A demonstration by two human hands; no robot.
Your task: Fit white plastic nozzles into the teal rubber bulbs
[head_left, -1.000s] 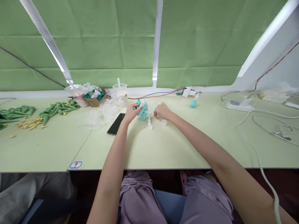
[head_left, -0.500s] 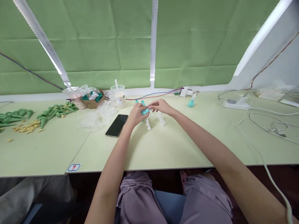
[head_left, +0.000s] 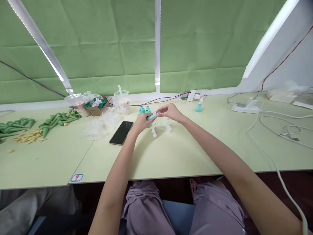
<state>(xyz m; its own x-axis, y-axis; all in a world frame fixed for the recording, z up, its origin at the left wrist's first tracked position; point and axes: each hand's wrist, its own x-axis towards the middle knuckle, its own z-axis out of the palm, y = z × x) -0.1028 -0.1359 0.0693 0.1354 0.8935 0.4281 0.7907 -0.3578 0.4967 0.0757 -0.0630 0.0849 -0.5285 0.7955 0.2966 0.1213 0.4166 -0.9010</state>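
My left hand (head_left: 141, 123) is closed around a small teal squeeze bottle (head_left: 151, 117), which lies tilted with its narrow end toward the right. Against that end, my right hand (head_left: 170, 112) pinches a thin clear tip (head_left: 157, 113). Just behind my left hand stand several teal bottles (head_left: 147, 109) with open necks, partly hidden by the fingers. Below the hands, small white caps (head_left: 154, 131) lie in a row on the table, and a second group of white caps (head_left: 168, 128) sits to their right.
A black phone (head_left: 121, 133) lies left of my left hand. Beyond it are crumpled clear plastic (head_left: 104, 122), a drink cup with a straw (head_left: 124, 103) and a small cardboard box (head_left: 99, 110). A teal bottle with a clear top (head_left: 198, 107) stands at the back right, near a white power strip (head_left: 246, 108).
The teal bottle in my left hand has tilted, and the clear tip between my right fingers now shows at its end. More of the standing teal bottles are visible behind my left hand.
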